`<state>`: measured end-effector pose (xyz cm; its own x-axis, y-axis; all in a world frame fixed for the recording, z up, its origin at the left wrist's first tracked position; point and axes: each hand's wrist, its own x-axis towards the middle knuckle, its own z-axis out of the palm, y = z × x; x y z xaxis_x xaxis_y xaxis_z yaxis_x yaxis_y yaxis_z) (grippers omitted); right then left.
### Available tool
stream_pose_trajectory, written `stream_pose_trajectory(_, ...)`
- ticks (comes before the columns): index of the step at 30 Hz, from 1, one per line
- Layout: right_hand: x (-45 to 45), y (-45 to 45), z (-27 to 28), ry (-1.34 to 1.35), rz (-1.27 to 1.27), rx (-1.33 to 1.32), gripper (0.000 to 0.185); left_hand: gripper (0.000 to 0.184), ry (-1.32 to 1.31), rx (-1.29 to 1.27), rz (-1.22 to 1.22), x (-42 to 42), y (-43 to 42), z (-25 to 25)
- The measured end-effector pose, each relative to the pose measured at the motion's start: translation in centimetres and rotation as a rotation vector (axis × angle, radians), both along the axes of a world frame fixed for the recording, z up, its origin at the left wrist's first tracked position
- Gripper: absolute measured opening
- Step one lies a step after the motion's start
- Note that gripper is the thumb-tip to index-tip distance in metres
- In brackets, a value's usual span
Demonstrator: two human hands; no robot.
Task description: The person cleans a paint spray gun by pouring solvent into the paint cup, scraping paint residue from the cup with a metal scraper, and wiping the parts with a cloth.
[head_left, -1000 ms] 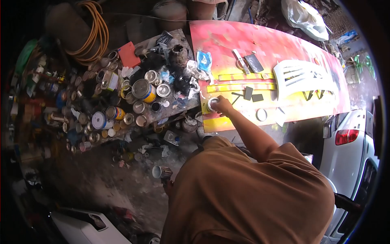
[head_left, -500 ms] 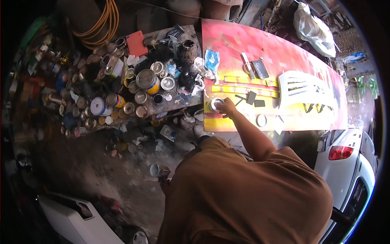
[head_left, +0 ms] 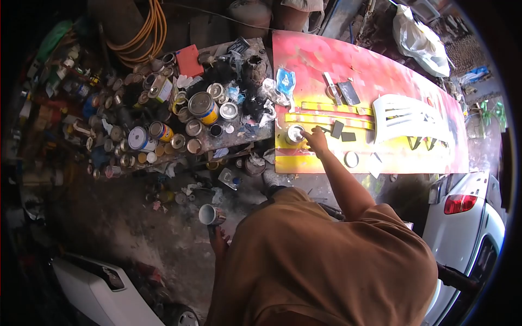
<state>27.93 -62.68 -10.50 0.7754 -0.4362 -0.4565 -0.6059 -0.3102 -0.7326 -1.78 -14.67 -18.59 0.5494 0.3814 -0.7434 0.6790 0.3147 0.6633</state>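
Note:
My left hand is low on the left, beside my body, wrapped round the lower part of a grey metal can whose mouth faces up and left. My right hand reaches over the yellow edge of a painted panel, its fingers apart. One fingertip is at or near the rim of a small round tin with whitish contents; touching cannot be made out. Another finger is beside a thin dark stick that leads to a dark flat piece.
Left of the panel, a cluttered table holds several paint cans, including a large yellow-blue one. A white slotted part and a tape ring lie on the panel. A white car stands at the right.
My right hand has come off the small tin and shifted slightly right, its fingers spreading. The can in my left hand has turned its mouth more upward.

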Motion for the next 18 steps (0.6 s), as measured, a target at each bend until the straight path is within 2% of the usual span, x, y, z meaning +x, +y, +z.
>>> stream_pose_trajectory(2,-2.1,-0.4,-0.6,0.019,0.074,-0.083,0.070,0.047,-0.082,0.038,-0.064,2.6,-0.6,2.2)
stream_pose_trajectory(4,-5.3,1.4,0.0,0.017,0.310,-0.181,0.061,0.048,-0.150,0.092,-0.162,5.2,-1.2,3.4)
stream_pose_trajectory(5,-7.1,3.5,0.1,-0.064,0.402,-0.125,0.058,0.048,-0.158,0.127,-0.213,6.6,-1.6,3.9)
stream_pose_trajectory(7,-9.8,8.5,2.8,0.059,0.613,0.071,0.064,0.052,-0.174,0.196,-0.313,9.8,-2.9,5.1)
stream_pose_trajectory(8,-10.6,10.9,4.2,-0.001,0.772,0.177,0.071,0.056,-0.114,0.212,-0.399,11.9,-4.8,9.3)
stream_pose_trajectory(9,-11.1,13.6,6.9,-0.026,0.815,0.254,0.073,0.060,-0.053,0.228,-0.486,14.0,-7.2,13.4)
stream_pose_trajectory(10,-11.2,15.9,9.1,-0.051,0.855,0.332,0.075,0.062,-0.181,0.176,-0.546,15.4,-8.4,13.6)
stream_pose_trajectory(11,-11.3,17.3,10.0,-0.195,0.869,0.286,0.075,0.065,-0.309,0.123,-0.603,16.6,-9.6,13.8)
stream_pose_trajectory(13,-11.1,19.3,10.9,-0.487,0.887,0.189,0.075,0.049,-0.553,-0.073,-0.665,18.6,-13.1,13.2)
stream_pose_trajectory(14,-10.7,19.9,10.6,-0.606,0.783,0.194,0.066,0.048,-0.620,0.003,-0.665,19.0,-14.6,13.8)
stream_pose_trajectory(15,-10.2,19.4,10.3,-0.627,0.829,0.061,0.063,0.047,-0.691,0.079,-0.663,19.4,-16.1,15.1)
stream_pose_trajectory(16,-9.7,18.6,10.0,-0.646,0.871,-0.074,0.061,0.046,-0.926,0.255,-0.756,19.7,-17.1,18.6)
stream_pose_trajectory(17,-9.6,17.6,9.6,-0.661,0.909,-0.210,0.058,0.055,-0.938,0.282,-0.851,20.0,-17.7,18.7)
stream_pose_trajectory(18,-10.1,16.9,9.2,-0.566,0.811,-0.064,0.056,0.062,-0.980,0.324,-0.820,19.6,-18.6,18.8)
